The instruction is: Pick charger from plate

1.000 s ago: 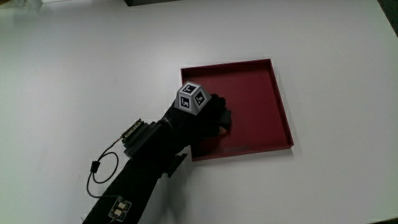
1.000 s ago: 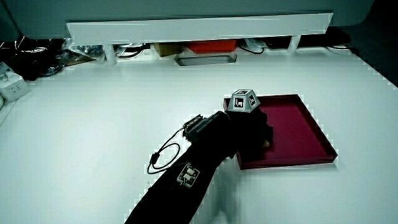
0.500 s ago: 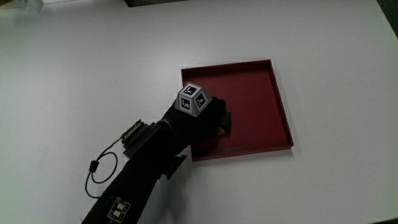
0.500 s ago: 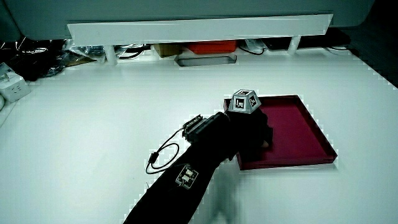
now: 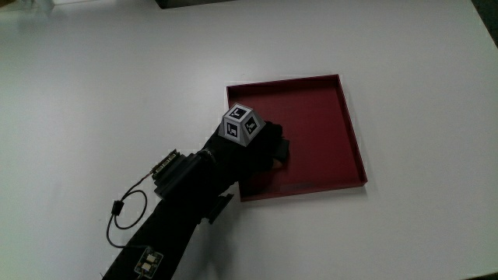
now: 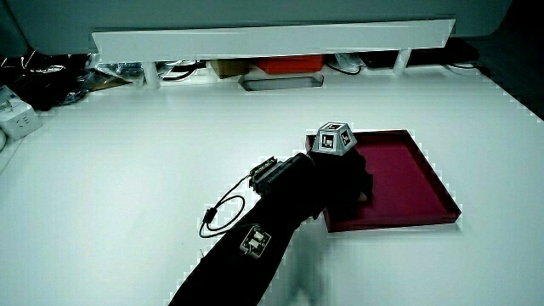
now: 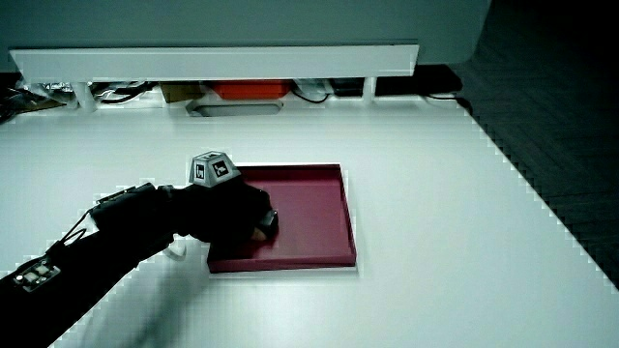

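We see the hand [image 5: 261, 146] reaching low over the red plate [image 5: 327, 117] by its near corner, fingers curled around what looks like the dark charger [image 5: 282, 148], mostly hidden under the glove.

Table [image 5: 93, 85]: smooth white surface with a faint sheen. Plate [image 5: 327, 117]: dark red square tray, hard and matt, seemingly plastic. Hand [image 5: 253, 148]: black matt cloth glove; cube [image 5: 240, 123] with crisp printed faces.
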{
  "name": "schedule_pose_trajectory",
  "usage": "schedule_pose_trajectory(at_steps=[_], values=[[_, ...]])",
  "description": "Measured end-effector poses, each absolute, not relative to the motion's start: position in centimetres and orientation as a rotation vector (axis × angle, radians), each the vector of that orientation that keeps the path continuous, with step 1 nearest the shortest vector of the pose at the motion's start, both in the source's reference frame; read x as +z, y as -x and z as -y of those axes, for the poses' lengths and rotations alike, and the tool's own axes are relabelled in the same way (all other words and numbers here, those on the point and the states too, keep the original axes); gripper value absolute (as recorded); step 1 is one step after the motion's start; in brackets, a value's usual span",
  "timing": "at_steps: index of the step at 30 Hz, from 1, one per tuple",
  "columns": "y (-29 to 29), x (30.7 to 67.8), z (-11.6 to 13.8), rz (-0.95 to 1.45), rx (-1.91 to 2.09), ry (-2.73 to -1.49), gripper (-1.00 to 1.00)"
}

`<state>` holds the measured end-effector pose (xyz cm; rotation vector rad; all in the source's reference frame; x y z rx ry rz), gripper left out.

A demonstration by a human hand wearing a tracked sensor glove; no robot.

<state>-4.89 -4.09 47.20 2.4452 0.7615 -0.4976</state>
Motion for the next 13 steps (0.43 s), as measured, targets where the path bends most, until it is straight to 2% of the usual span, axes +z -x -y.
schedule_pose_trajectory(at_steps=[8,9,10,13], values=[[7.2,44.1,3.1,-0.812,-0.471,-2.503,1.00],[7.5,43.9,2.9,-0.815,-0.464,-2.496,1.00],[8.2,45.5,2.7,-0.787,-0.567,-2.487,1.00],[9.0,43.3,2.3,-0.816,-0.484,-2.516,1.00]])
